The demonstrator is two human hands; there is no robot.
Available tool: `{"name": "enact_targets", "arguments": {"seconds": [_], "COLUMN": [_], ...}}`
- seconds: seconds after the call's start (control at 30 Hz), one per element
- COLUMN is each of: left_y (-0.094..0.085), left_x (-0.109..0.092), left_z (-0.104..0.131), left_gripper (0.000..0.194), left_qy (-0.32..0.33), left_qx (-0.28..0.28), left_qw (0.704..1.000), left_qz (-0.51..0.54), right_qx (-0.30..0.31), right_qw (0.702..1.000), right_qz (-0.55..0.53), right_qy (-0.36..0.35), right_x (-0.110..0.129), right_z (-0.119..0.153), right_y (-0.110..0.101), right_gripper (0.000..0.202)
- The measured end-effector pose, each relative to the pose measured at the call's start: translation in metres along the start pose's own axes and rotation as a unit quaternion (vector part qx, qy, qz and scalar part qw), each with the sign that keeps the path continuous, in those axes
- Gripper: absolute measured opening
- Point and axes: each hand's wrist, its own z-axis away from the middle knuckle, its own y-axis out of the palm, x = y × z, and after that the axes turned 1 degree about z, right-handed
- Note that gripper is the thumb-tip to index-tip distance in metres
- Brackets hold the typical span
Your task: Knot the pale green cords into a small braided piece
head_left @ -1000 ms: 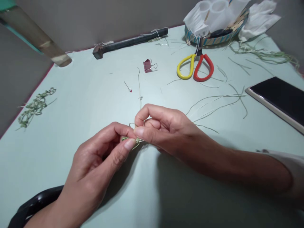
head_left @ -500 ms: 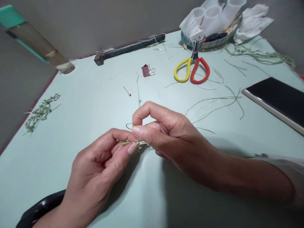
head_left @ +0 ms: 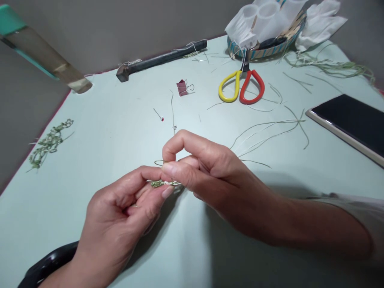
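Note:
Between thumb and index finger, my left hand [head_left: 123, 212] pinches a small green and white knotted cord piece [head_left: 157, 183]. Its green end shows at the fingertips, and pale strands run right from it under my right hand. My right hand [head_left: 204, 168] is closed just above and to the right, thumb pressed to index finger on a thin green thread [head_left: 158, 162] that forms a small loop at the fingertips. The two hands touch or nearly touch. Loose green and white threads [head_left: 258, 125] spread over the table to the right of my right hand.
Yellow-and-red-handled scissors [head_left: 252, 87] lean at a basket [head_left: 267, 52] of white cups. Around lie a phone [head_left: 351, 124], a binder clip [head_left: 181, 88], a red-headed pin [head_left: 162, 119], a dark metal bar [head_left: 165, 60], a knotted green bundle [head_left: 51, 140] and a clamp [head_left: 54, 64].
Both hands have shifted slightly left. More of the knotted piece's green end and white part shows between the left fingers, and the thread loop sits a little lower.

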Motion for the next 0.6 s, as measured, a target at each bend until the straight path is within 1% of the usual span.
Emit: {"name": "enact_targets", "arguments": {"seconds": [0.2,0.3,0.47,0.6], "left_y": [0.0023,0.0026,0.0025,0.0034], "left_x": [-0.0043,-0.0059,-0.0054,-0.0053], "left_z": [-0.0028,-0.0028,-0.0020,-0.0028], "left_gripper": [0.020,0.018,0.011,0.013], "left_qy": [0.014,0.004,-0.012,-0.017], "left_qx": [0.018,0.036,0.063,0.084], "left_qw": [1.000,0.999,0.996,0.993], "left_qz": [0.011,0.033,0.065,0.081], "right_qx": [-0.027,-0.031,-0.019,-0.005], "right_qw": [0.998,0.997,0.998,1.000], "right_qz": [0.048,0.064,0.052,0.025], "right_qy": [-0.015,-0.009,-0.017,0.007], "right_x": [0.0036,0.0050,0.0044,0.0063], "right_z": [-0.0009,-0.0014,-0.0001,-0.0002], "right_y": [0.0027,0.0026,-0.0005,0.0000], "right_gripper": [0.016,0.018,0.018,0.017]}}
